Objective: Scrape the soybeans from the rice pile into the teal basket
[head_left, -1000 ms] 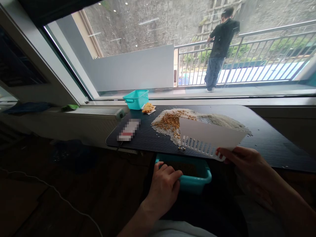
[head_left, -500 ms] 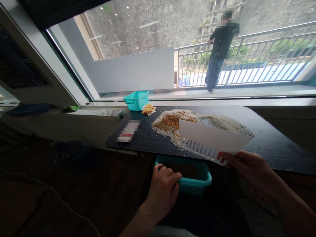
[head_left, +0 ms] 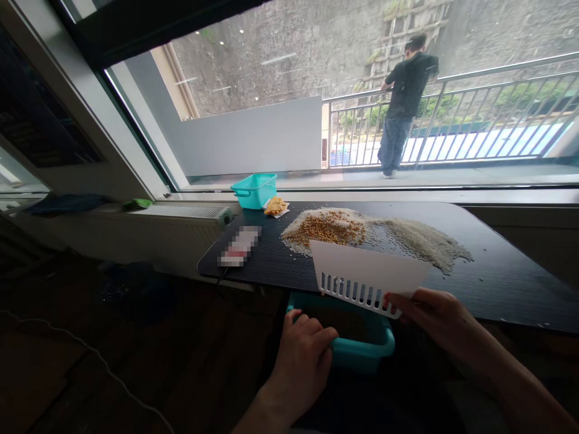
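My right hand (head_left: 425, 310) pinches the lower right corner of a white plastic sheet (head_left: 366, 265) with a row of slots along its near edge. The sheet is tilted at the table's front edge, partly over a teal bin (head_left: 362, 348). My left hand (head_left: 305, 343) is closed on the bin's left front rim. Dark brownish contents (head_left: 344, 320) lie in the bin, too dim to identify. Beyond the sheet, a heap of orange-yellow kernels (head_left: 332, 228) is mixed with white grains (head_left: 294, 238). A paler grain pile (head_left: 420, 238) spreads to the right.
On the dark table (head_left: 506, 274) stand a second teal bin (head_left: 257, 191) and a yellow crumpled item (head_left: 275, 207) on white paper. A blurred flat object (head_left: 239, 246) with a cable lies at left. Behind the window, a person (head_left: 402, 102) leans on a railing.
My right hand has drawn the white slotted sheet leftward and nearer, off the grain heap to above the bin's back rim. My left hand keeps its grip on the bin. The view has shifted slightly.
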